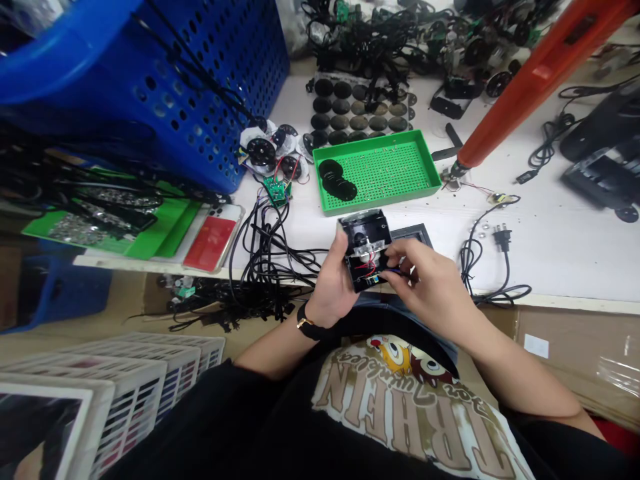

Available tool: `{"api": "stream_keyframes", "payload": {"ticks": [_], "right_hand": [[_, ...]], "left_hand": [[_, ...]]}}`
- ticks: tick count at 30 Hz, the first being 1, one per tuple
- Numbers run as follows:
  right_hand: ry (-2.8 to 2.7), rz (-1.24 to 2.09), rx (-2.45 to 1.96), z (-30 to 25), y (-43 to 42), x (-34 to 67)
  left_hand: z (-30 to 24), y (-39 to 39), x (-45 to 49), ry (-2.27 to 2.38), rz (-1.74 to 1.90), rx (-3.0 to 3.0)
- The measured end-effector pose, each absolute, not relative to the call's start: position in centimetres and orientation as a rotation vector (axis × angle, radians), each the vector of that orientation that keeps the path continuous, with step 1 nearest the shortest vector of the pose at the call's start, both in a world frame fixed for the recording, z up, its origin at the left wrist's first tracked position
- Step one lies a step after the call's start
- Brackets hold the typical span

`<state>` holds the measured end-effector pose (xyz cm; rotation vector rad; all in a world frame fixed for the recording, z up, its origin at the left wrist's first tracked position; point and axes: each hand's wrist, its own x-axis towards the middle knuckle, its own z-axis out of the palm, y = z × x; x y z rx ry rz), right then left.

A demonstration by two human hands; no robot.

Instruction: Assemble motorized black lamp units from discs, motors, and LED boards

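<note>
housing [359, 235]: here it is on my feed, a small black box, open face up to the camera, tilted, held just off the front edge of the table [560, 247].
clear piece [369, 250]: see-through plastic, sitting across the middle of the housing, catching the light.
red wires [369, 269]: thin, bright, curling below the clear piece.
board [374, 279]: tiny, near the housing's lower edge, spots of yellow and blue on it; finer detail is too small for me to read.
left hand [331, 287]: gripping the housing from its left, thumb laid up along the side wall; the fingers go underneath, out of my sight.
right hand [433, 287]: working the right side, forefinger at the edge beside the clear piece, thumb lower, close to the board; the tips are near each other, something dark between them, and i can't tell whether they pinch it.
frame [417, 232]: dark grey, on the table, partly behind the housing and the right hand.
tray [383, 205]: green, just beyond the housing, black discs [337, 181] overlapping at its left end.
driver [530, 93]: orange, slanting in from upper right, tip down near the tray's right end.
</note>
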<state>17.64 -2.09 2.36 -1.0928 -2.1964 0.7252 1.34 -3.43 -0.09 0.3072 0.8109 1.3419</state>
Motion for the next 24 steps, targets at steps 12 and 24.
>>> {"api": "stream_keyframes", "payload": {"ticks": [12,24], "right_hand": [[-1.791,0.961,-0.971,-0.8,-3.4,19.7],[-1.929,0.243,-1.028,-1.3,-3.8,18.6]], "left_hand": [[0.1,-4.3,0.9,0.897,1.388,0.471],[-0.1,-5.0,2.9,0.984,1.487,0.485]]}}
